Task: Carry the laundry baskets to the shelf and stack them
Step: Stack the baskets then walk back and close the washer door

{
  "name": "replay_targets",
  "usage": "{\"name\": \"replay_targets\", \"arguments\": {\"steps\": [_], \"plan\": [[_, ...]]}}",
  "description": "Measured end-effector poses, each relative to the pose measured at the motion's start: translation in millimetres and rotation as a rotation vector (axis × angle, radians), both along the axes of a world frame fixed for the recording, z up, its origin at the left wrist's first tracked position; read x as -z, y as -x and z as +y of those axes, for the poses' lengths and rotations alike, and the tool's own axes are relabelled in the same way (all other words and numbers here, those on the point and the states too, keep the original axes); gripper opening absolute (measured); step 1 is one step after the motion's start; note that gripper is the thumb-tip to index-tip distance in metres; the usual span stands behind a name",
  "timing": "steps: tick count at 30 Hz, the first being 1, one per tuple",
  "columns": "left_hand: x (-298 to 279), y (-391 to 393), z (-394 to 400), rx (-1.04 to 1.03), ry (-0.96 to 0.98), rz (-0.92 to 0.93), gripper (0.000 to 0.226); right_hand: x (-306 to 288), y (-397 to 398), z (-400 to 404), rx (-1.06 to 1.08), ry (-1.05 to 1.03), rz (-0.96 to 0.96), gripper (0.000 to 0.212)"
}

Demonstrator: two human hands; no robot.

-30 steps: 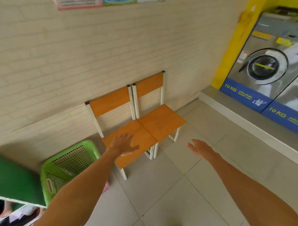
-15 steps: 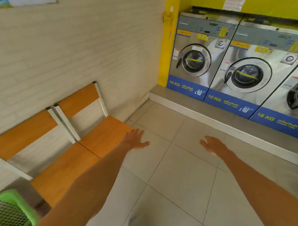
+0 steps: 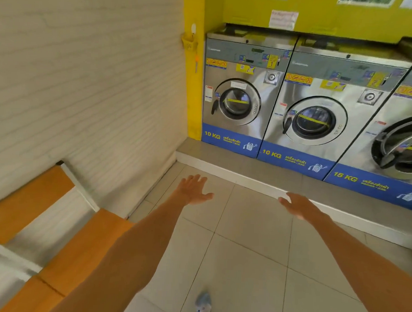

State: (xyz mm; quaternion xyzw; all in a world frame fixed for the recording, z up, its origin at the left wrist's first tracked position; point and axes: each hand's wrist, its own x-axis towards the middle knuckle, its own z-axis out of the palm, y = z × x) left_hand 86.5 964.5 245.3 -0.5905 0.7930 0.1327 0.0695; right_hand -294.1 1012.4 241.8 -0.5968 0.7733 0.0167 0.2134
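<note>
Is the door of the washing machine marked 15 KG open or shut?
Open. The round door of the 15 KG machine swings out from its front, tilted, while the doors of both 10 KG machines lie flat and shut.

Two bare arms are reaching forward over a tiled floor (image 3: 243, 262), left hand (image 3: 194, 190) and right hand (image 3: 296, 207) spread empty. Orange chairs (image 3: 80, 251) are lining the left wall; washing machines (image 3: 312, 106) are standing ahead.

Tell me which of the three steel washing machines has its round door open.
The rightmost steel washing machine, labelled 15 KG: its round door stands ajar, while both 10 KG machines are closed.
</note>
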Motion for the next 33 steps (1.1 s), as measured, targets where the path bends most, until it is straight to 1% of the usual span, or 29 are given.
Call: {"name": "replay_targets", "arguments": {"steps": [5, 9, 19, 23, 28, 31, 33], "plan": [[-16.3, 47.1, -116.6, 0.053, 0.041, -0.002, 0.083, -8.6, 33.2, -99.9, 0.021, 0.008, 0.000, 0.069], [-18.9, 83.4, -195.1, 0.106, 0.056, -0.018, 0.082, 1.7, 67.6, -169.5, 0.045, -0.023, -0.019, 0.069], [-2.7, 208.3, -399.6, 0.093, 0.037, -0.011, 0.094, 11.8, 183.7, -371.4, 0.032, -0.041, -0.045, 0.065], [-13.2, 270.0, -473.6, 0.080, 0.041, 0.006, 0.088, 0.8, 243.2, -444.2, 0.051, -0.038, -0.057, 0.063], [-25.4, 336.3, -546.4, 0.129, 0.069, 0.042, 0.085, -0.1, 304.2, -523.4, 0.053, -0.101, -0.032, 0.068], [-41.5, 371.1, -602.1, 0.193, 0.146, 0.098, 0.082, -5.3, 324.8, -572.4, 0.025, -0.100, -0.020, 0.066], [-58.6, 397.4, -647.4, 0.226, 0.196, 0.111, 0.084, -2.5, 339.5, -605.6, 0.015, -0.107, -0.029, 0.065]]}}
